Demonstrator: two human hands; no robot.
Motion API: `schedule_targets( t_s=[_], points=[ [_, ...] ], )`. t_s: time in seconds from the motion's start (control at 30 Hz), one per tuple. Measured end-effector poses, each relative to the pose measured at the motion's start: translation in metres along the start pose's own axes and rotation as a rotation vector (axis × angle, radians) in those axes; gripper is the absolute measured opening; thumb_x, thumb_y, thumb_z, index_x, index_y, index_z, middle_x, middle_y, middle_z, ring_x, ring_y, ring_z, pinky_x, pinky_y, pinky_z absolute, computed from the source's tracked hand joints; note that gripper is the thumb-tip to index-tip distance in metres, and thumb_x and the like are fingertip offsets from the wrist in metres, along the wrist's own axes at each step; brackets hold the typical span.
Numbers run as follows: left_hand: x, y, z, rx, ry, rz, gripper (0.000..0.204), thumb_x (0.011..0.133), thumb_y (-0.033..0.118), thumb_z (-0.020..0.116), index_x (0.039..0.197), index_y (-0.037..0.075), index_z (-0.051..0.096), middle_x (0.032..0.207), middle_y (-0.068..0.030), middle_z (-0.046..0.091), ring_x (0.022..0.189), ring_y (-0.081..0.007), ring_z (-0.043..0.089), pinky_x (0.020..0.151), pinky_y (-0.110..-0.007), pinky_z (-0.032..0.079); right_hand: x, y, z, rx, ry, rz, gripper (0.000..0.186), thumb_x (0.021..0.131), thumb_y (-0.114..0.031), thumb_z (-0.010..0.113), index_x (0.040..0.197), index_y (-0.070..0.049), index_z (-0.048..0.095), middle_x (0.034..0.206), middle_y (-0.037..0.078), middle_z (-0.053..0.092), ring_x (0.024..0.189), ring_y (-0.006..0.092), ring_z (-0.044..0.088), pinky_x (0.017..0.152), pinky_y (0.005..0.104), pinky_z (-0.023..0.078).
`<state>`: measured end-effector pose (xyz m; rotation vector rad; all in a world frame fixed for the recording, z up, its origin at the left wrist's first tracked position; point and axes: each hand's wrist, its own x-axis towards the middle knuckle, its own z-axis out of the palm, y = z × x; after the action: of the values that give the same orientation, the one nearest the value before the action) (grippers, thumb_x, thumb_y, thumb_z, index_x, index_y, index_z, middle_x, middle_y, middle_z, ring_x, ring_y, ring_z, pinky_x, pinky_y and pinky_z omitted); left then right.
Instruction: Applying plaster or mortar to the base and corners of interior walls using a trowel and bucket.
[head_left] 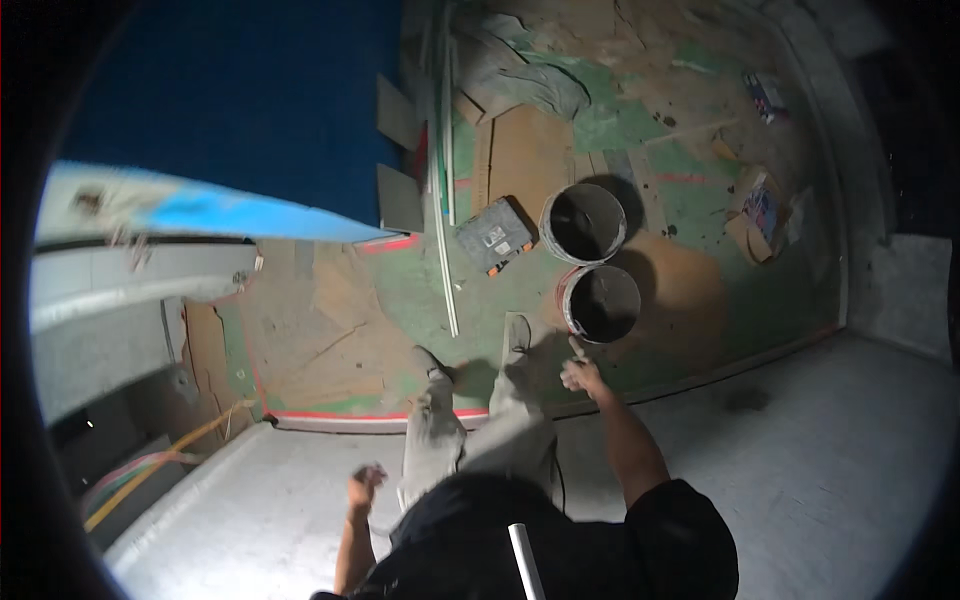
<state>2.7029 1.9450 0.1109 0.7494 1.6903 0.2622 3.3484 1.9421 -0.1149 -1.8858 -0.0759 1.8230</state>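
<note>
My right hand point(580, 374) reaches forward just short of the nearer bucket point(570, 318), one finger stretched toward its rim. It looks empty, and I see no clear contact with the bucket. That round bucket has a dark inside; what it contains cannot be made out. A second, similar bucket point(548, 232) stands directly beyond it, close against it. Down by my left thigh hangs my left hand point(367, 486), slightly blurred, its fingers loosely bent and apart with nothing visible in them.
A dark tool case point(494, 236) lies left of the buckets. Long pale strips point(445, 265) run along the floor beside a blue panel point(240, 110). Cardboard point(530, 150) and crumpled sheeting point(545, 88) lie farther off. An opened box point(760, 215) sits at right.
</note>
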Motion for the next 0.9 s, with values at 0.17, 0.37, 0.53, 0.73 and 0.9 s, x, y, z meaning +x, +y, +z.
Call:
schedule_targets(
  t_s=[0.17, 0.37, 0.53, 0.73, 0.9],
  points=[
    [0.004, 0.025, 0.083, 0.394, -0.358, -0.360, 0.033, 0.107, 0.022, 0.068, 0.128, -0.002, 0.075, 0.110, -0.0124, 0.081, 0.104, -0.0196, 0.075, 0.091, -0.034, 0.059, 0.102, 0.127, -0.096, 0.178, 0.322, 0.158, 0.037, 0.107, -0.042, 0.064, 0.106, -0.006, 0.073, 0.080, 0.006, 0.071, 0.062, 0.0207, 0.068, 0.056, 0.0385, 0.053],
    [0.060, 0.063, 0.088, 0.374, 0.023, -0.315, 0.041, 0.112, 0.029, 0.058, 0.135, -0.003, 0.069, 0.111, -0.0136, 0.080, 0.099, -0.0211, 0.076, 0.088, -0.037, 0.061, 0.157, 0.101, 0.004, -0.275, -0.278, -0.149, 0.045, 0.107, -0.039, 0.061, 0.119, 0.002, 0.073, 0.093, 0.009, 0.080, 0.087, 0.0238, 0.077, 0.078, 0.0369, 0.058],
    [0.132, 0.139, 0.168, 0.351, -0.017, -0.313, 0.046, 0.111, 0.031, 0.061, 0.141, -0.004, 0.064, 0.118, -0.0168, 0.078, 0.107, -0.0233, 0.075, 0.095, -0.038, 0.059, 0.174, 0.117, 0.004, -0.094, -0.132, 0.078, 0.043, 0.104, -0.036, 0.064, 0.124, 0.001, 0.073, 0.102, 0.018, 0.079, 0.098, 0.0326, 0.075, 0.087, 0.0417, 0.058],
    [0.170, 0.157, 0.268, 0.310, -0.232, -0.269, 0.041, 0.113, 0.025, 0.060, 0.142, -0.004, 0.063, 0.121, -0.0161, 0.077, 0.113, -0.0231, 0.074, 0.100, -0.038, 0.057, 0.242, 0.144, 0.032, -0.548, 0.299, -0.451, 0.065, 0.100, -0.033, 0.071, 0.151, 0.003, 0.053, 0.147, 0.032, 0.059, 0.127, 0.0488, 0.063, 0.108, 0.0546, 0.051],
    [0.154, 0.151, 0.273, 0.448, -0.356, -0.414, 0.040, 0.112, 0.023, 0.063, 0.145, 0.001, 0.063, 0.126, -0.0098, 0.077, 0.120, -0.0179, 0.071, 0.106, -0.034, 0.054, 0.322, 0.035, 0.087, -0.739, 0.694, -0.387, 0.091, 0.096, -0.029, 0.075, 0.166, 0.005, 0.028, 0.162, 0.034, 0.044, 0.129, 0.0472, 0.063, 0.107, 0.0494, 0.054]
  ],
)
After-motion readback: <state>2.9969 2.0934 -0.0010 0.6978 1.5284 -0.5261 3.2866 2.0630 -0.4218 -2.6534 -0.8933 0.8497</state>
